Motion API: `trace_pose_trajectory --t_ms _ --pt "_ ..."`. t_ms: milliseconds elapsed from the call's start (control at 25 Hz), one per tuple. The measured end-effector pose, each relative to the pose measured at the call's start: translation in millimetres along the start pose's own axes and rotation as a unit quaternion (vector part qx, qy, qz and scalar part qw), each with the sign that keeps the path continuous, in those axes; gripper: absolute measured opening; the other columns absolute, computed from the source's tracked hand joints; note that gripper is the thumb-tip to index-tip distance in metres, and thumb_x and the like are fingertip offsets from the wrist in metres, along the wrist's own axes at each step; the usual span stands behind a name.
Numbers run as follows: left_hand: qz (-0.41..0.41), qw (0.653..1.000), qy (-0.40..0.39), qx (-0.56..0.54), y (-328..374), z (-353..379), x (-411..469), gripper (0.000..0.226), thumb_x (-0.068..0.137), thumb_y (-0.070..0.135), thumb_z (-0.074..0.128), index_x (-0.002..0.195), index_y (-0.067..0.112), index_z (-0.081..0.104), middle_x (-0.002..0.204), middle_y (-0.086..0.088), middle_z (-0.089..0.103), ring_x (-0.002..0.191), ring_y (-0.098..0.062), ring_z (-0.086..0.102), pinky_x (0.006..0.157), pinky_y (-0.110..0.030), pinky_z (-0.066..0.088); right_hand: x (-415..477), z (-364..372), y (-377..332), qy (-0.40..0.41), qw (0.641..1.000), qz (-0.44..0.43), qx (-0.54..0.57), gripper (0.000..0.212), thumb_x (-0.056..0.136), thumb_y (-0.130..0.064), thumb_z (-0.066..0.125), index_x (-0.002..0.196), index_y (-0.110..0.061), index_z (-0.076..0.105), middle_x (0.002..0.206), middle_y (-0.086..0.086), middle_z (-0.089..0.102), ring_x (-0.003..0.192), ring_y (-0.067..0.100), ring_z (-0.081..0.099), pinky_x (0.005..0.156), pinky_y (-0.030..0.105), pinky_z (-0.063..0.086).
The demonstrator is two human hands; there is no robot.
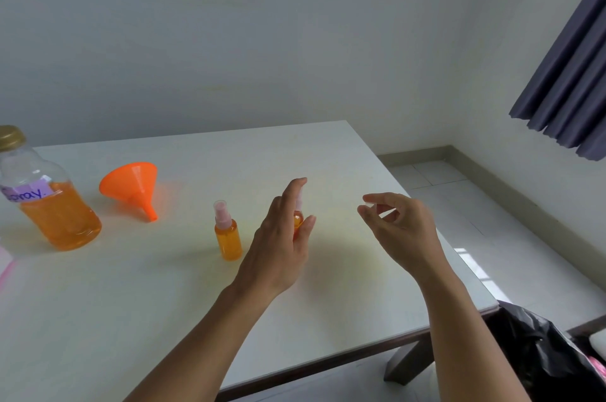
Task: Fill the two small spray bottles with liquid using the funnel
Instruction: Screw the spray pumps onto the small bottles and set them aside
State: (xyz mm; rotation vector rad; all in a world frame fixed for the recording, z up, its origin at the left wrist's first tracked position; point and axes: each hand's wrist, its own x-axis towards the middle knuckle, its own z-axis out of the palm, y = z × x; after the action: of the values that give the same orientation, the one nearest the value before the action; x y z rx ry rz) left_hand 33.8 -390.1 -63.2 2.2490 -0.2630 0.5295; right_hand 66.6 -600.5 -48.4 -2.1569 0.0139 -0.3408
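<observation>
Two small spray bottles filled with orange liquid stand near the middle of the white table (164, 303). The left spray bottle (228, 239) stands alone, with a clear cap over its pink sprayer. My left hand (278, 244) loosely grips the right spray bottle (297, 221) between thumb and fingers and hides most of it. My right hand (400, 231) hovers to the right, thumb and forefinger pinched on what looks like a small clear cap (370, 203). The orange funnel (132, 186) lies on its side at the left. A large capped bottle (49, 201) labelled "spray" is about half full of orange liquid.
The table's right edge (459, 254) drops to a tiled floor. A black plastic bag (537, 349) sits beyond the table's near right corner. A dark curtain (570, 80) hangs at the upper right. Something pink (6, 263) shows at the left edge.
</observation>
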Motion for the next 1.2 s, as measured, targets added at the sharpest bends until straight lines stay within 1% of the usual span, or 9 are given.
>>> trace_pose_trajectory --t_ms 160,360,480,640,720,800,920,1080,1200 --pt "0.04 0.998 -0.009 0.049 0 0 2 0.051 0.101 0.043 0.042 0.146 0.044 0.018 0.129 0.006 0.052 0.101 -0.015 0.066 0.073 -0.025 0.057 0 1 0 0.001 1.0 -0.005 0.007 0.016 0.088 -0.038 0.075 0.104 -0.036 0.077 0.083 -0.016 0.071 0.066 -0.004 0.065 0.053 0.004 0.043" --pt "0.054 0.997 0.034 0.045 5 -4 4 0.05 0.096 0.048 0.051 0.142 0.037 0.035 0.128 0.008 0.064 0.104 -0.016 0.067 0.089 -0.033 0.057 0 0 0 0.001 1.0 -0.01 0.004 0.017 0.088 -0.038 0.075 0.105 -0.035 0.077 0.083 -0.017 0.071 0.068 -0.003 0.065 0.057 0.003 0.044" --pt "0.06 0.995 0.04 0.073 7 -2 5 0.048 0.097 0.055 0.042 0.141 0.036 0.038 0.11 0.005 0.071 0.087 -0.018 0.069 0.078 -0.035 0.06 0 -1 -1 -0.001 1.0 -0.009 0.001 0.017 0.088 -0.039 0.075 0.105 -0.036 0.077 0.084 -0.017 0.071 0.068 -0.003 0.065 0.054 0.005 0.044" --pt "0.022 0.988 0.022 0.152 3 3 6 0.057 0.095 0.064 0.029 0.146 0.039 0.029 0.111 -0.001 0.068 0.091 -0.019 0.067 0.07 -0.029 0.056 -1 -2 -1 0.002 1.0 -0.003 -0.002 0.016 0.088 -0.04 0.075 0.104 -0.038 0.077 0.085 -0.018 0.071 0.067 -0.004 0.065 0.055 0.008 0.041" --pt "0.008 0.986 0.014 0.167 2 4 6 0.054 0.097 0.059 0.023 0.146 0.038 0.029 0.107 -0.003 0.067 0.086 -0.02 0.066 0.065 -0.028 0.054 -1 -2 -1 0.003 1.0 -0.003 -0.001 0.016 0.088 -0.039 0.075 0.103 -0.039 0.076 0.084 -0.018 0.071 0.067 -0.003 0.065 0.056 0.008 0.04" --pt "0.003 0.986 0.016 0.168 3 4 9 0.046 0.102 0.05 0.019 0.143 0.035 0.032 0.091 -0.004 0.064 0.072 -0.02 0.063 0.057 -0.03 0.053 -1 -2 -1 0.003 1.0 -0.003 0.003 0.014 0.088 -0.039 0.075 0.102 -0.039 0.076 0.084 -0.018 0.071 0.066 -0.002 0.064 0.058 0.012 0.042" --pt "-0.001 0.985 0.011 0.17 1 5 12 0.036 0.104 0.038 0.024 0.137 0.03 0.037 0.071 -0.003 0.055 0.058 -0.018 0.054 0.048 -0.029 0.044 -1 -1 -2 0.003 1.0 -0.006 0.003 0.014 0.088 -0.038 0.075 0.102 -0.039 0.076 0.082 -0.018 0.071 0.064 -0.002 0.064 0.058 0.012 0.041" --pt "-0.023 0.99 0.0 0.141 -4 4 13 0.03 0.105 0.035 0.03 0.129 0.027 0.046 0.062 -0.005 0.051 0.058 -0.025 0.053 0.052 -0.041 0.048 -1 -2 -2 0.004 1.0 -0.004 0.005 0.015 0.089 -0.037 0.075 0.103 -0.037 0.077 0.083 -0.018 0.07 0.065 -0.002 0.064 0.053 0.006 0.041" --pt "-0.017 0.994 0.018 0.111 -2 4 11 0.034 0.105 0.039 0.03 0.133 0.029 0.045 0.071 -0.003 0.062 0.062 -0.02 0.06 0.055 -0.038 0.054 -3 -2 -5 0.001 1.0 -0.005 0.018 0.015 0.089 -0.035 0.074 0.104 -0.035 0.077 0.084 -0.017 0.071 0.064 -0.001 0.064 0.054 0.005 0.043"
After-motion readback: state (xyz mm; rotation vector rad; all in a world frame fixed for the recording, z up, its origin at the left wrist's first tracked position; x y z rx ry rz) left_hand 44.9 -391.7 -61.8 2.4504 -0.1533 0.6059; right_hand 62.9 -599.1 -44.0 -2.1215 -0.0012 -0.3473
